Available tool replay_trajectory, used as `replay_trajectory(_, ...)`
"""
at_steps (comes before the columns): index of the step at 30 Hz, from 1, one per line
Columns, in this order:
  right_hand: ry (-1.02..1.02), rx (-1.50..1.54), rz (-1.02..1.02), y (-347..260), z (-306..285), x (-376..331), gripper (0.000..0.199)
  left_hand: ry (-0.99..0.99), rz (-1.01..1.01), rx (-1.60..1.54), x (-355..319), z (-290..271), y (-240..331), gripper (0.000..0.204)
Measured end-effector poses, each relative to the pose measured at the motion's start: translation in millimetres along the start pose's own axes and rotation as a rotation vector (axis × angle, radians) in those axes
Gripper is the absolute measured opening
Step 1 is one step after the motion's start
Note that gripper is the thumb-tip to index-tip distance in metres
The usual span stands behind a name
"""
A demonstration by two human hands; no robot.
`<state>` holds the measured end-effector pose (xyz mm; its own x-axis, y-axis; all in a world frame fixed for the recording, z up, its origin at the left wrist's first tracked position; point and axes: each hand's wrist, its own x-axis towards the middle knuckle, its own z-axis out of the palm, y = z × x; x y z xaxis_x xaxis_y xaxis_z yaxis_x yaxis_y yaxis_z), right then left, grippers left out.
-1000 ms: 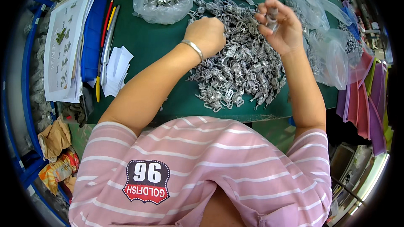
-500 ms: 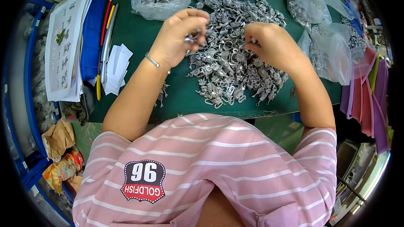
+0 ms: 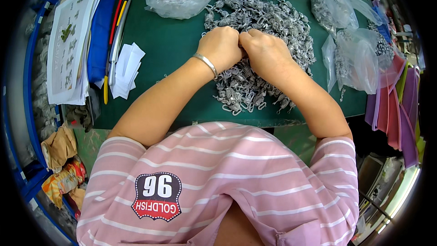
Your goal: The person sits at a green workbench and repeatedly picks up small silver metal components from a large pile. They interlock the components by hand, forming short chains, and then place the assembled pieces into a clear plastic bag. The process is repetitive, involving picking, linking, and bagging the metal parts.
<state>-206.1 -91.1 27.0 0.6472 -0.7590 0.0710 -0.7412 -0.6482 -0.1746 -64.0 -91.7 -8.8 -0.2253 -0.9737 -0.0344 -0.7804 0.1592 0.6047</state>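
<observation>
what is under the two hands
A pile of grey metal pieces spreads out from under the left hand and right hand; the part directly beneath, and anything they grip, is covered.

The desk (image 3: 154, 73) is dark green; at one o'clock the metal pieces (image 3: 293, 23) are silver-grey. The bag (image 3: 157, 7) at eleven is clear and whitish. At ten are a red pen (image 3: 115, 23) and a blue bin (image 3: 99, 41). At three the cloth strips (image 3: 392, 123) are purple, coral and lime. At six the shirt (image 3: 246, 168) is dusty pink with white stripes.
</observation>
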Motion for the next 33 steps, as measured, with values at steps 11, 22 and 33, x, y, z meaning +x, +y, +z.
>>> replay_trajectory(11,0.229,1.804,0.423,53,-40,-27,0.01,-0.268,-0.228,-1.521,-30,-33,-31,0.012)
replay_trajectory(22,-0.106,0.054,-0.117,12,-12,-21,0.01,-0.041,0.04,-0.591,0,-16,-2,0.012)
replay_trajectory(33,0.113,0.34,-0.017,15,-13,-51,0.012,-0.263,0.209,0.15,0,-14,21,0.02)
